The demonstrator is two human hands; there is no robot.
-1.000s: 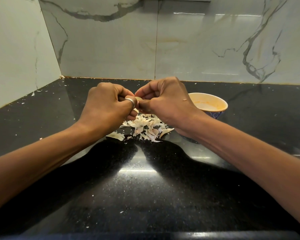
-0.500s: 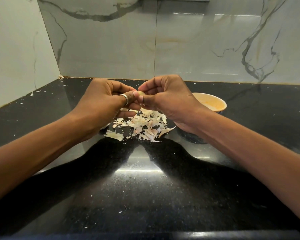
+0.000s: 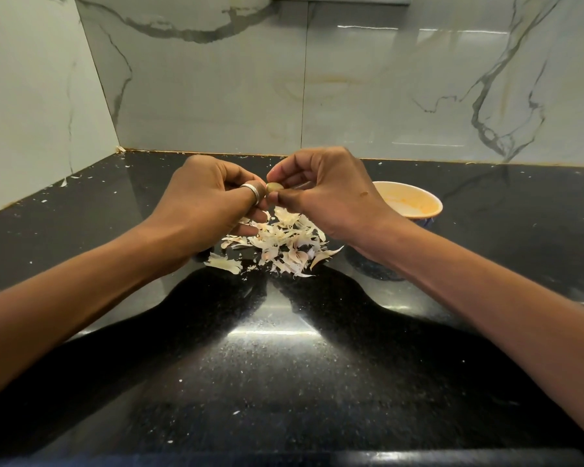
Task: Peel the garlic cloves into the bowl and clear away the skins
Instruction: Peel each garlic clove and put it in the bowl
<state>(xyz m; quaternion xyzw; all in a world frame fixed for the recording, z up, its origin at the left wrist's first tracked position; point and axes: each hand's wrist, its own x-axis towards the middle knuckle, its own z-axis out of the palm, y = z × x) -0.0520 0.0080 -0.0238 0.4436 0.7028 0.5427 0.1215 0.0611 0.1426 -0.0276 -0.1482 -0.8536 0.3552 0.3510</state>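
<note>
A small yellowish garlic clove (image 3: 274, 187) is pinched between the fingertips of both hands above the counter. My left hand (image 3: 209, 203), with a silver ring on the thumb, touches it from the left. My right hand (image 3: 327, 193) grips it from the right between thumb and forefinger. Directly below the hands lies a heap of pale papery garlic skins (image 3: 280, 244) on the black counter. A bowl (image 3: 418, 200) with an orange-tinted inside and a dark blue outside stands to the right, partly hidden behind my right wrist; its contents do not show.
The black speckled stone counter (image 3: 284, 365) runs into a corner of grey marble wall tiles (image 3: 216, 79). Tiny skin flakes (image 3: 64, 182) are scattered along the back-left edge and across the surface.
Both hands have risen a little above the skin heap and the fingers have shifted, so more of the clove shows between the fingertips now.
</note>
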